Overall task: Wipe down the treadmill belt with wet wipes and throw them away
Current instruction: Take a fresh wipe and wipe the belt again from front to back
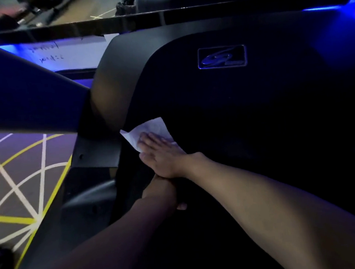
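Wet wipe (pixel 151 126) lay flat on belt (pixel 227 173) under your right hand (pixel 163 154) fingers (pixel 149 139): straight, pressing, gripping nothing. Motor cover (pixel 189 81) just beyond fingertips. Left hand (pixel 161 190) behind them, grip unclear. Wiping looked under way; disposal not yet done.

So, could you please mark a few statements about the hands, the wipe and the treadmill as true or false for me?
1. The right hand lies flat on the white wipe. True.
2. The wipe is crumpled into a ball. False: it lies spread out under the fingers.
3. The right wrist crosses over the left hand. True.
4. The badge on the motor cover is red. False: it is blue.
5. The wipe is at the treadmill's right side. False: it is at the left, close to the upright's base.
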`<move>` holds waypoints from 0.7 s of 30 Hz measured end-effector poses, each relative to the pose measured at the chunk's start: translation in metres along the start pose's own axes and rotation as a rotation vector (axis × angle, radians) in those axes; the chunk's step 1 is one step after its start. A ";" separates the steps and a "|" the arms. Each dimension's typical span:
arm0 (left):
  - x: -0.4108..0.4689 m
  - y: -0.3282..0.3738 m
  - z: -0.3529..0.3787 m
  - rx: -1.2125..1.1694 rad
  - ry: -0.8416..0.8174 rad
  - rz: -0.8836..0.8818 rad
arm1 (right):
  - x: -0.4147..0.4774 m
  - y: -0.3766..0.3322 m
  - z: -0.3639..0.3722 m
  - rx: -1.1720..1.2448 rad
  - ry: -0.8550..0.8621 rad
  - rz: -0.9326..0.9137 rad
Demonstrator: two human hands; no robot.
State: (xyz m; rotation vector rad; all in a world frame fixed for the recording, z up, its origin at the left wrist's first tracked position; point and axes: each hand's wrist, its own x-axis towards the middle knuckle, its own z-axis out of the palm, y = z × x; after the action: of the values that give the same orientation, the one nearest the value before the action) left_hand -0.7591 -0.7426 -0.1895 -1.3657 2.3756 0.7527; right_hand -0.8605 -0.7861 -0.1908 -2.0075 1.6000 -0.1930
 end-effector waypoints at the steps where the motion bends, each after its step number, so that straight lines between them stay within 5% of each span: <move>1: 0.000 0.001 0.000 0.009 0.003 0.001 | -0.004 0.004 -0.001 -0.002 -0.012 -0.012; 8: -0.001 0.017 -0.006 0.207 -0.055 0.020 | -0.088 0.084 -0.015 -0.176 0.083 0.284; 15: -0.009 0.033 -0.006 0.352 -0.070 -0.030 | -0.208 0.171 -0.038 -0.300 0.241 0.764; 21: -0.018 0.079 0.008 0.316 -0.222 -0.054 | -0.275 0.182 -0.030 -0.318 0.365 0.827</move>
State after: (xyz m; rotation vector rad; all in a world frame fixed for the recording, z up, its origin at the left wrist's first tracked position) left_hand -0.8189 -0.6930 -0.1641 -1.1467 2.1633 0.4617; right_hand -1.1052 -0.5632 -0.1958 -1.3863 2.6901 0.0225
